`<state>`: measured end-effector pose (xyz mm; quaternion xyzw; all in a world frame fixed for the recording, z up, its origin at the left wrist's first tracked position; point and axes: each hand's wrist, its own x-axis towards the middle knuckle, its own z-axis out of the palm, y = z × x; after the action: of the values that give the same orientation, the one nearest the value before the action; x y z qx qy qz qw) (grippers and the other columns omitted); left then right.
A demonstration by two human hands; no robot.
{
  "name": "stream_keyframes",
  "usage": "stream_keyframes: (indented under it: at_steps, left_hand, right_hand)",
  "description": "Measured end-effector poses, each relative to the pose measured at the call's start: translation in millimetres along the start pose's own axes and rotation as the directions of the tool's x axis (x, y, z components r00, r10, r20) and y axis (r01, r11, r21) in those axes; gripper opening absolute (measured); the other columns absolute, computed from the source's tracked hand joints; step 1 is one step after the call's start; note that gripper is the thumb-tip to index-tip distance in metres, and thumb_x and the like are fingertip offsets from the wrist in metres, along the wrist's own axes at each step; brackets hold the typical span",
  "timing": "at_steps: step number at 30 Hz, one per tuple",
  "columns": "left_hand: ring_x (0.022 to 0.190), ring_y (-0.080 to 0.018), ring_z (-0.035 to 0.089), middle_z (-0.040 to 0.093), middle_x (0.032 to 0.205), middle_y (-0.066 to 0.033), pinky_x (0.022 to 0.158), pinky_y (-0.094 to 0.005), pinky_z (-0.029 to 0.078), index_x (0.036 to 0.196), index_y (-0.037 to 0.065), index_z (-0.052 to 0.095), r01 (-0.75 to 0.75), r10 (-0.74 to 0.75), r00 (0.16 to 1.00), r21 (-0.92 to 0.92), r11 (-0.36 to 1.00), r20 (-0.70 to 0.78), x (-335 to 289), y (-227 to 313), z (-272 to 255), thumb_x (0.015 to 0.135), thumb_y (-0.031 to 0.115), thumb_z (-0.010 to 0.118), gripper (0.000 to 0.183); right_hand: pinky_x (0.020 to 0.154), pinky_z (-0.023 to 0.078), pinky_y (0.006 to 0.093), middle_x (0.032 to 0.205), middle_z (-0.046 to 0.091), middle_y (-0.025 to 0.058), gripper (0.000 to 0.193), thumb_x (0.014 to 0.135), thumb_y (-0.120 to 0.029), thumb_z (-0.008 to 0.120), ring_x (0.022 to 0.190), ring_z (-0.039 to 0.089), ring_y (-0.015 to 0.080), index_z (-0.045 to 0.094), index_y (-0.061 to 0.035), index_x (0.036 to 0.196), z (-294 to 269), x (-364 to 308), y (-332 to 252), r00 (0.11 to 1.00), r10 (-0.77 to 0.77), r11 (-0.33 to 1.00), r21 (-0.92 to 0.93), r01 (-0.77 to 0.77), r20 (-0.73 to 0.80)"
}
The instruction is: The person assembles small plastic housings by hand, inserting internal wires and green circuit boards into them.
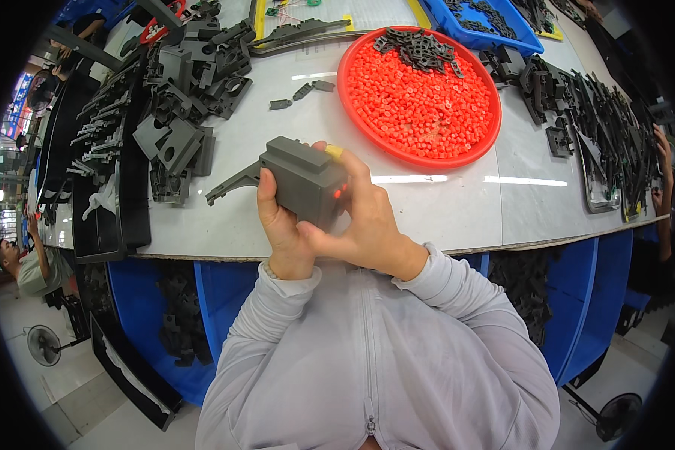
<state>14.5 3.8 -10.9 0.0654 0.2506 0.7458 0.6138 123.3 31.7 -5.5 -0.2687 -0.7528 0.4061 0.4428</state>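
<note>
Grey zip-up sleeves nearest, both forearms raised over the table edge (457, 244); left hand (281, 225) clenched round the back of a grey moulded housing (301, 180), held above the table, not resting on it; right hand (367, 217) wraps its front — thumb pressing a small red plug (338, 192) at the face, yellow-taped fingertip on top; plug looks partly seated, not flush; red tray (427, 159) of plugs heaped full, dark parts (180, 82) piled left — much apparently left to do
</note>
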Motion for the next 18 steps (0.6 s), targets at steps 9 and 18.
stream_keyframes:
  at_steps: [9,18]
  left_hand:
    - [0.113,-0.0336,0.05,0.044,0.127,-0.0239,0.091,-0.043,0.048,0.125,0.004,0.038,-0.207,-0.018,0.889,0.438,0.875,0.457,-2.3,38.4,-9.3,0.075,0.03,0.069,0.063]
    - [0.107,-0.0203,0.055,0.054,0.121,-0.016,0.09,-0.0325,0.046,0.117,-0.001,0.045,-0.554,0.301,0.832,0.715,0.427,0.466,-34.7,83.8,-6.8,0.071,0.001,0.071,0.053]
  right_hand:
    - [0.093,0.04,0.0348,0.126,0.046,0.0183,0.087,0.07,-0.012,0.074,0.112,0.05,0.0267,0.02,-0.0012,0.138,-18.6,0.2,-3.9,0.972,0.111,0.987,0.094,-0.133,0.208]
    - [0.089,0.044,0.0341,0.113,0.057,0.0152,0.075,0.076,-0.002,0.066,0.102,0.057,0.0236,0.025,-0.0038,0.139,2.4,8.0,1.5,0.933,0.104,0.989,0.067,-0.134,0.346]
